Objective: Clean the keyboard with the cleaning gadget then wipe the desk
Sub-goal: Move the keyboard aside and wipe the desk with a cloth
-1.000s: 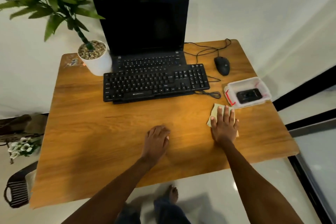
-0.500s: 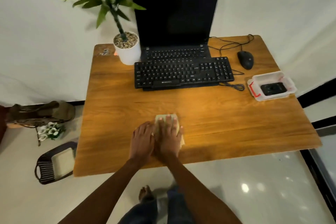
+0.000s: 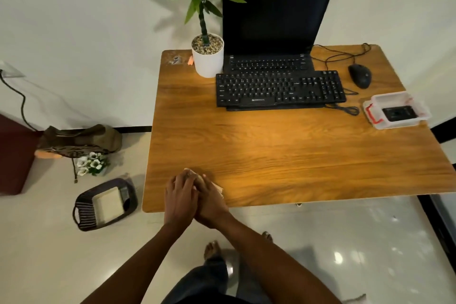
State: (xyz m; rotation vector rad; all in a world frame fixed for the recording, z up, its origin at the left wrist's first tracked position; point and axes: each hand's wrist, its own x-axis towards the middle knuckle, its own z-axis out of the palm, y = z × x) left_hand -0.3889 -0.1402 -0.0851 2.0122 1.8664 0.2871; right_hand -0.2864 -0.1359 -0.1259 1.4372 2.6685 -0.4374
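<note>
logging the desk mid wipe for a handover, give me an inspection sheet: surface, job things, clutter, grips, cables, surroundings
surface: wooden desk, marks at its far left corner
job's things: cloth near the front left edge; keyboard in front of the laptop
clutter: plant, mouse, tray holding a black item
grips: left hand overlaps right hand, both pressing the cloth
cables: cables loop right of the keyboard; wall cable far left
surroundings: basket, flowers and bag on the floor left of the desk
</note>
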